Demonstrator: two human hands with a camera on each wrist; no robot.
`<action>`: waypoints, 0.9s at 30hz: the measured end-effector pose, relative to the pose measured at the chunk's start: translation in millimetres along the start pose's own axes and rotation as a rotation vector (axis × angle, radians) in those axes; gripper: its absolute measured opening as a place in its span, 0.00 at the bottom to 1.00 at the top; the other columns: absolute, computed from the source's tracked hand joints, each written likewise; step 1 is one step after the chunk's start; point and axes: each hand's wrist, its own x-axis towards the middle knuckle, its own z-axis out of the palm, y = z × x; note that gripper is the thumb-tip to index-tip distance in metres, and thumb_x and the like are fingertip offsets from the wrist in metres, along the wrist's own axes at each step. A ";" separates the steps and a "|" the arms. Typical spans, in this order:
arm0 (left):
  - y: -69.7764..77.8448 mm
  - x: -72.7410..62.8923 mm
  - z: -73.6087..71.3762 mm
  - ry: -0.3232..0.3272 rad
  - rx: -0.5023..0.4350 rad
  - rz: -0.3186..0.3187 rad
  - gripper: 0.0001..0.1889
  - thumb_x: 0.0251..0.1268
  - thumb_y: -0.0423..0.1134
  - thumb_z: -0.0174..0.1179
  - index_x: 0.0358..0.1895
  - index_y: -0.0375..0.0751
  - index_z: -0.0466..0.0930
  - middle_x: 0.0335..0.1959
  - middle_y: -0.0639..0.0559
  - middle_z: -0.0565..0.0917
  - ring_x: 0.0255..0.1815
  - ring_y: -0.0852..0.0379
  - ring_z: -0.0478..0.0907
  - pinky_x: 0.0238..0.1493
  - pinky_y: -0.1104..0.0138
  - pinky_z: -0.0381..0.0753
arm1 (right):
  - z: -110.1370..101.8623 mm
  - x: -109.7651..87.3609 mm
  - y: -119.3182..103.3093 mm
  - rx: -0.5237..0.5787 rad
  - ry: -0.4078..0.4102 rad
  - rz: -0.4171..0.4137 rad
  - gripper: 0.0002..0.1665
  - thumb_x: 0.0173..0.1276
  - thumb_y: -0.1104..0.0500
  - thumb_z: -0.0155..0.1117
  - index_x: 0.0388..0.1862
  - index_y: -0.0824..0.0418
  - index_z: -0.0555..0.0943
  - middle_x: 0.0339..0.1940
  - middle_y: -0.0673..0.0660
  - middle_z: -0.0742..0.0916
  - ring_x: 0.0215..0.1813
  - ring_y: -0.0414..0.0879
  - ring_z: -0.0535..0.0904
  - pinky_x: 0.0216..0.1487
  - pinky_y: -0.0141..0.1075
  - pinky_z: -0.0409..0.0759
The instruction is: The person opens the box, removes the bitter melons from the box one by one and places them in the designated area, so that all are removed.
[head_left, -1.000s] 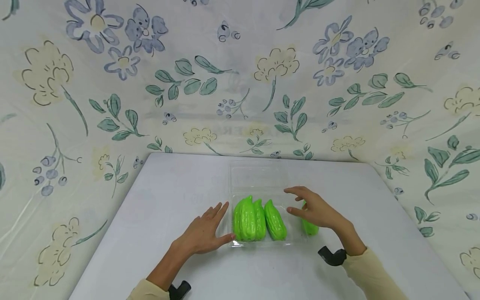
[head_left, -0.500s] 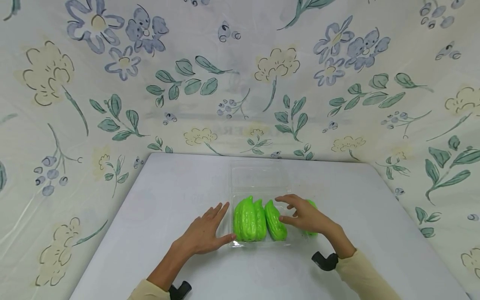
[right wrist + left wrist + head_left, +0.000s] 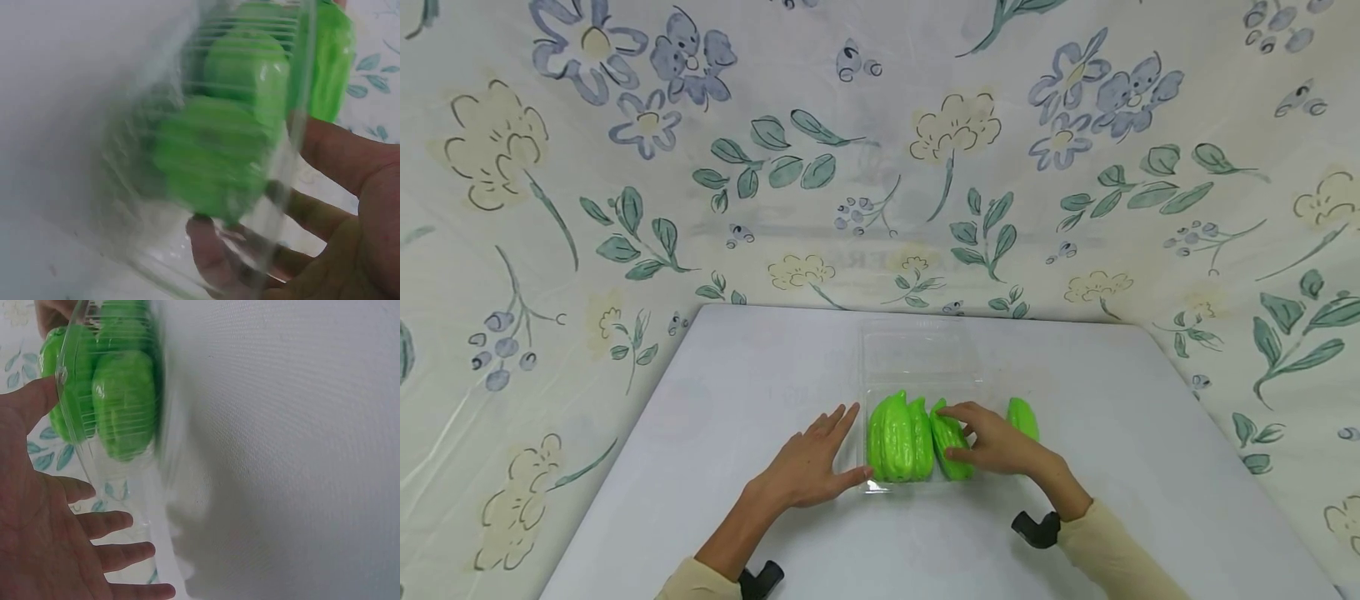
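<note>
A clear plastic clamshell box (image 3: pixel 917 488) lies on the table, holding several bright green, ridged bitter melons (image 3: pixel 895 442). My left hand (image 3: pixel 805 467) rests at the box's left side, fingers spread straight; its thumb (image 3: pixel 44 394) presses the rim in the left wrist view. Inside the box, my right hand (image 3: pixel 996 437) reaches over the rightmost bitter melon (image 3: pixel 946 433), bent fingers and thumb around it. In the right wrist view, fingertips (image 3: pixel 203 231) meet that melon's underside behind the clear wall. The hand hides part of the melon.
Another bitter melon (image 3: pixel 1022 417) lies on the white table (image 3: pixel 745 367) just right of the box, behind the right hand. The box's lid (image 3: pixel 917 350) is folded back, away from me. A floral cloth (image 3: pixel 880 167) hangs behind the table.
My right hand has moved left and down from beside the loose bitter melon onto the rightmost one in the box, uncovering the loose one. The left hand has stayed in place.
</note>
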 end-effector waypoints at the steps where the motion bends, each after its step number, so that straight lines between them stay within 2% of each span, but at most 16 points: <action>1: -0.1 0.0 0.2 -0.001 -0.002 -0.001 0.50 0.61 0.73 0.50 0.79 0.46 0.50 0.75 0.39 0.61 0.72 0.34 0.59 0.60 0.35 0.65 | 1.8 0.5 0.0 -0.007 0.000 -0.004 0.35 0.66 0.57 0.70 0.69 0.66 0.71 0.63 0.66 0.76 0.54 0.57 0.78 0.47 0.44 0.81; 5: -0.9 0.6 1.3 -0.005 0.002 -0.001 0.50 0.62 0.73 0.49 0.80 0.47 0.49 0.75 0.39 0.60 0.72 0.34 0.59 0.60 0.35 0.65 | 7.6 2.1 -0.3 -0.045 0.003 -0.007 0.36 0.66 0.56 0.70 0.69 0.66 0.70 0.62 0.67 0.76 0.56 0.56 0.77 0.51 0.49 0.78; 11: -1.9 1.2 1.8 0.003 0.007 0.007 0.49 0.62 0.73 0.50 0.79 0.47 0.50 0.74 0.39 0.61 0.72 0.34 0.59 0.59 0.34 0.65 | 8.4 2.4 -1.8 -0.070 0.013 -0.008 0.36 0.65 0.56 0.71 0.69 0.66 0.71 0.61 0.66 0.77 0.54 0.53 0.76 0.48 0.47 0.78; 20: -1.3 1.5 1.4 -0.004 -0.004 -0.003 0.50 0.61 0.73 0.51 0.79 0.46 0.50 0.75 0.38 0.61 0.72 0.34 0.59 0.59 0.34 0.65 | -3.1 -1.1 -7.0 -0.007 0.050 -0.010 0.36 0.65 0.57 0.70 0.69 0.67 0.70 0.63 0.69 0.74 0.58 0.60 0.75 0.48 0.51 0.81; 27: -0.8 1.3 1.7 0.004 0.000 -0.003 0.50 0.61 0.73 0.51 0.79 0.46 0.50 0.74 0.38 0.61 0.72 0.33 0.59 0.59 0.35 0.66 | -16.8 -6.0 -8.0 0.010 0.088 -0.001 0.38 0.65 0.56 0.71 0.71 0.64 0.69 0.64 0.68 0.74 0.52 0.56 0.78 0.44 0.43 0.82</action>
